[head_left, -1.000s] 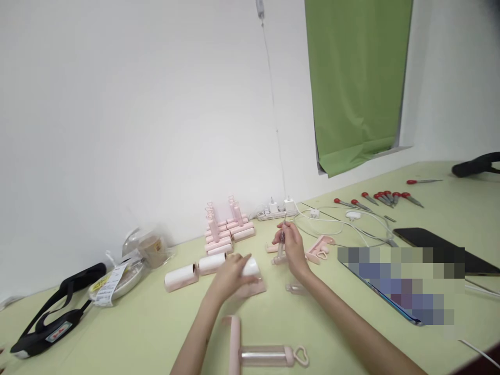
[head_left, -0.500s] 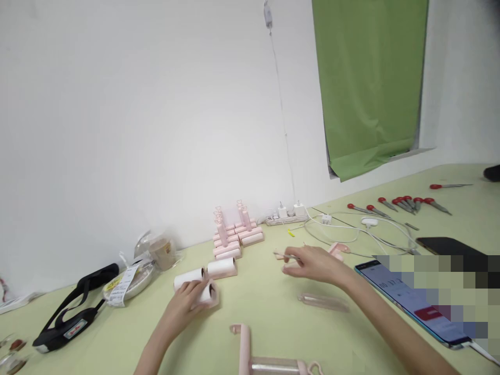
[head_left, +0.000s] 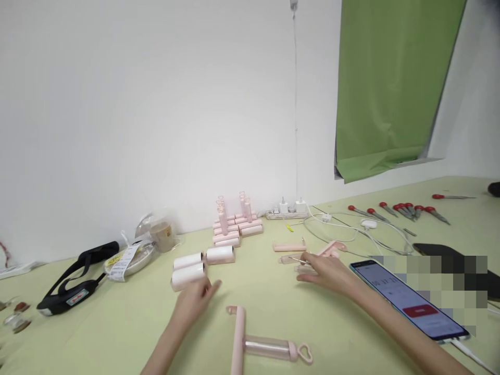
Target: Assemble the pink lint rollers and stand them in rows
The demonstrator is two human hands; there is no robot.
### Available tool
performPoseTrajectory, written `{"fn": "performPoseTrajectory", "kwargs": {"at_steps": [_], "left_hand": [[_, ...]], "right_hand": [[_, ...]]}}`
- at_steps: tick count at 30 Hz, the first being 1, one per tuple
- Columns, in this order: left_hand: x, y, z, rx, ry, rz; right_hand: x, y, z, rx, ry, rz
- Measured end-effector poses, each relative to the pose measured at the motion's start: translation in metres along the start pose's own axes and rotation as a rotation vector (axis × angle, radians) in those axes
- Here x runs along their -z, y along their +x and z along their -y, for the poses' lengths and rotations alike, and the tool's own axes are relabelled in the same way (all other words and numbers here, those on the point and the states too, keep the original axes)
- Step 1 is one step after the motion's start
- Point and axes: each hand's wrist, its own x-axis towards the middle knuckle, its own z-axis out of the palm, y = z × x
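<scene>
My left hand (head_left: 194, 301) is at the near side of a white roll (head_left: 188, 276) on a pink base, its thumb stretched out to the right. Two more white rolls (head_left: 221, 254) lie just behind. My right hand (head_left: 326, 271) pinches a thin metal rod (head_left: 299, 260) and lies over a clear pinkish tube (head_left: 304, 269). Another clear tube (head_left: 287, 259) and a pink bar with an upright end (head_left: 289, 247) lie close by. In front of me, a pink frame (head_left: 237, 341) joins a clear handle (head_left: 269, 348) with a heart-shaped loop.
Several pink rollers (head_left: 227, 242) are stacked at the wall beside a power strip (head_left: 287, 214). On the right are cables, a phone (head_left: 410, 299) and several red-ended tools (head_left: 406, 208). To the left are a black strap (head_left: 72, 291), a wrapped bowl (head_left: 133, 259) and a cup (head_left: 162, 237).
My left hand has come off the white roll, which now lies beside the others. My right hand has moved right, and the clear tube that lay nearer me is now at its fingers.
</scene>
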Motion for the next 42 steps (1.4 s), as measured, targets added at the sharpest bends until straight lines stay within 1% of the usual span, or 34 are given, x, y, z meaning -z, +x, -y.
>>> {"fn": "performPoseTrajectory", "kwargs": {"at_steps": [1, 3, 4, 6, 7, 9, 10, 12, 14, 15, 17, 18, 19, 20, 21, 22, 23, 24, 25, 26, 27, 28, 29, 30, 31, 32, 33, 34, 35, 37, 38, 40, 42], "left_hand": [[-0.006, -0.012, -0.014, 0.034, -0.033, 0.083], [-0.020, -0.033, -0.036, -0.002, -0.130, 0.137], [-0.027, -0.040, -0.044, -0.012, -0.176, 0.134], [-0.038, -0.046, -0.054, -0.049, -0.323, 0.102], [-0.041, -0.046, -0.057, -0.054, -0.422, 0.079], [-0.046, -0.043, -0.061, -0.040, -0.653, 0.066], [-0.047, -0.042, -0.062, -0.010, -0.763, 0.090], [-0.049, -0.039, -0.064, 0.056, -0.929, 0.181], [-0.052, -0.036, -0.066, 0.061, -1.029, 0.257], [-0.053, -0.035, -0.067, 0.041, -1.063, 0.264], [-0.055, -0.030, -0.070, -0.020, -1.106, 0.233], [-0.056, -0.027, -0.073, -0.039, -1.120, 0.215], [-0.056, -0.024, -0.076, -0.047, -1.131, 0.200], [-0.056, -0.021, -0.080, -0.048, -1.140, 0.194], [-0.055, -0.019, -0.084, -0.052, -1.150, 0.209], [-0.053, -0.018, -0.088, -0.061, -1.161, 0.247], [-0.050, -0.019, -0.091, -0.075, -1.177, 0.293], [-0.046, -0.020, -0.091, -0.087, -1.201, 0.323], [-0.039, -0.021, -0.089, -0.086, -1.234, 0.310], [-0.030, -0.023, -0.085, -0.066, -1.270, 0.233], [-0.019, -0.023, -0.077, -0.031, -1.302, 0.102], [-0.007, -0.021, -0.067, 0.026, -1.315, -0.102], [0.004, -0.018, -0.057, 0.064, -1.281, -0.306], [0.014, -0.014, -0.048, 0.073, -1.234, -0.447], [0.020, -0.009, -0.041, 0.059, -1.199, -0.443], [0.021, -0.003, -0.037, 0.032, -1.154, -0.394], [0.018, 0.003, -0.038, -0.019, -1.089, -0.320], [0.010, 0.010, -0.043, -0.089, -1.000, -0.225], [-0.002, 0.016, -0.053, -0.174, -0.888, -0.153], [-0.033, 0.028, -0.082, -0.362, -0.578, 0.057], [-0.049, 0.035, -0.100, -0.409, -0.544, 0.121], [-0.075, 0.047, -0.134, -0.475, -0.522, 0.177], [-0.091, 0.058, -0.160, -0.525, -0.523, 0.176]], "right_hand": [[0.000, -0.003, 0.010, 0.048, 0.061, 0.003], [-0.004, -0.012, 0.035, 0.199, 0.214, 0.062], [-0.009, -0.016, 0.048, 0.284, 0.272, 0.116], [-0.021, -0.023, 0.070, 0.433, 0.308, 0.213], [-0.026, -0.025, 0.079, 0.475, 0.304, 0.231], [-0.034, -0.026, 0.091, 0.477, 0.287, 0.196], [-0.036, -0.026, 0.093, 0.453, 0.289, 0.162], [-0.037, -0.026, 0.092, 0.418, 0.324, 0.117], [-0.036, -0.025, 0.086, 0.440, 0.401, 0.163], [-0.035, -0.025, 0.081, 0.461, 0.452, 0.210], [-0.034, -0.022, 0.074, 0.481, 0.536, 0.295], [-0.033, -0.021, 0.071, 0.472, 0.552, 0.308], [-0.032, -0.019, 0.070, 0.455, 0.544, 0.286], [-0.030, -0.017, 0.069, 0.436, 0.520, 0.238], [-0.029, -0.016, 0.069, 0.427, 0.494, 0.184], [-0.027, -0.016, 0.069, 0.436, 0.478, 0.146], [-0.026, -0.017, 0.069, 0.462, 0.479, 0.138], [-0.024, -0.018, 0.066, 0.494, 0.496, 0.158], [-0.023, -0.019, 0.061, 0.507, 0.526, 0.186], [-0.021, -0.021, 0.053, 0.479, 0.560, 0.188], [-0.020, -0.024, 0.041, 0.404, 0.590, 0.149], [-0.018, -0.028, 0.027, 0.283, 0.614, 0.076], [-0.016, -0.032, 0.011, 0.125, 0.634, -0.050], [-0.013, -0.036, -0.006, -0.010, 0.638, -0.145], [-0.009, -0.041, -0.022, -0.131, 0.626, -0.220], [-0.004, -0.045, -0.035, -0.209, 0.608, -0.289], [0.002, -0.049, -0.045, -0.237, 0.597, -0.336], [0.008, -0.052, -0.051, -0.246, 0.583, -0.380], [0.015, -0.054, -0.052, -0.232, 0.571, -0.410], [0.026, -0.057, -0.046, -0.186, 0.545, -0.426], [0.030, -0.058, -0.040, -0.163, 0.528, -0.414], [0.034, -0.059, -0.027, -0.116, 0.480, -0.374], [0.035, -0.060, -0.018, -0.060, 0.423, -0.344]]}}
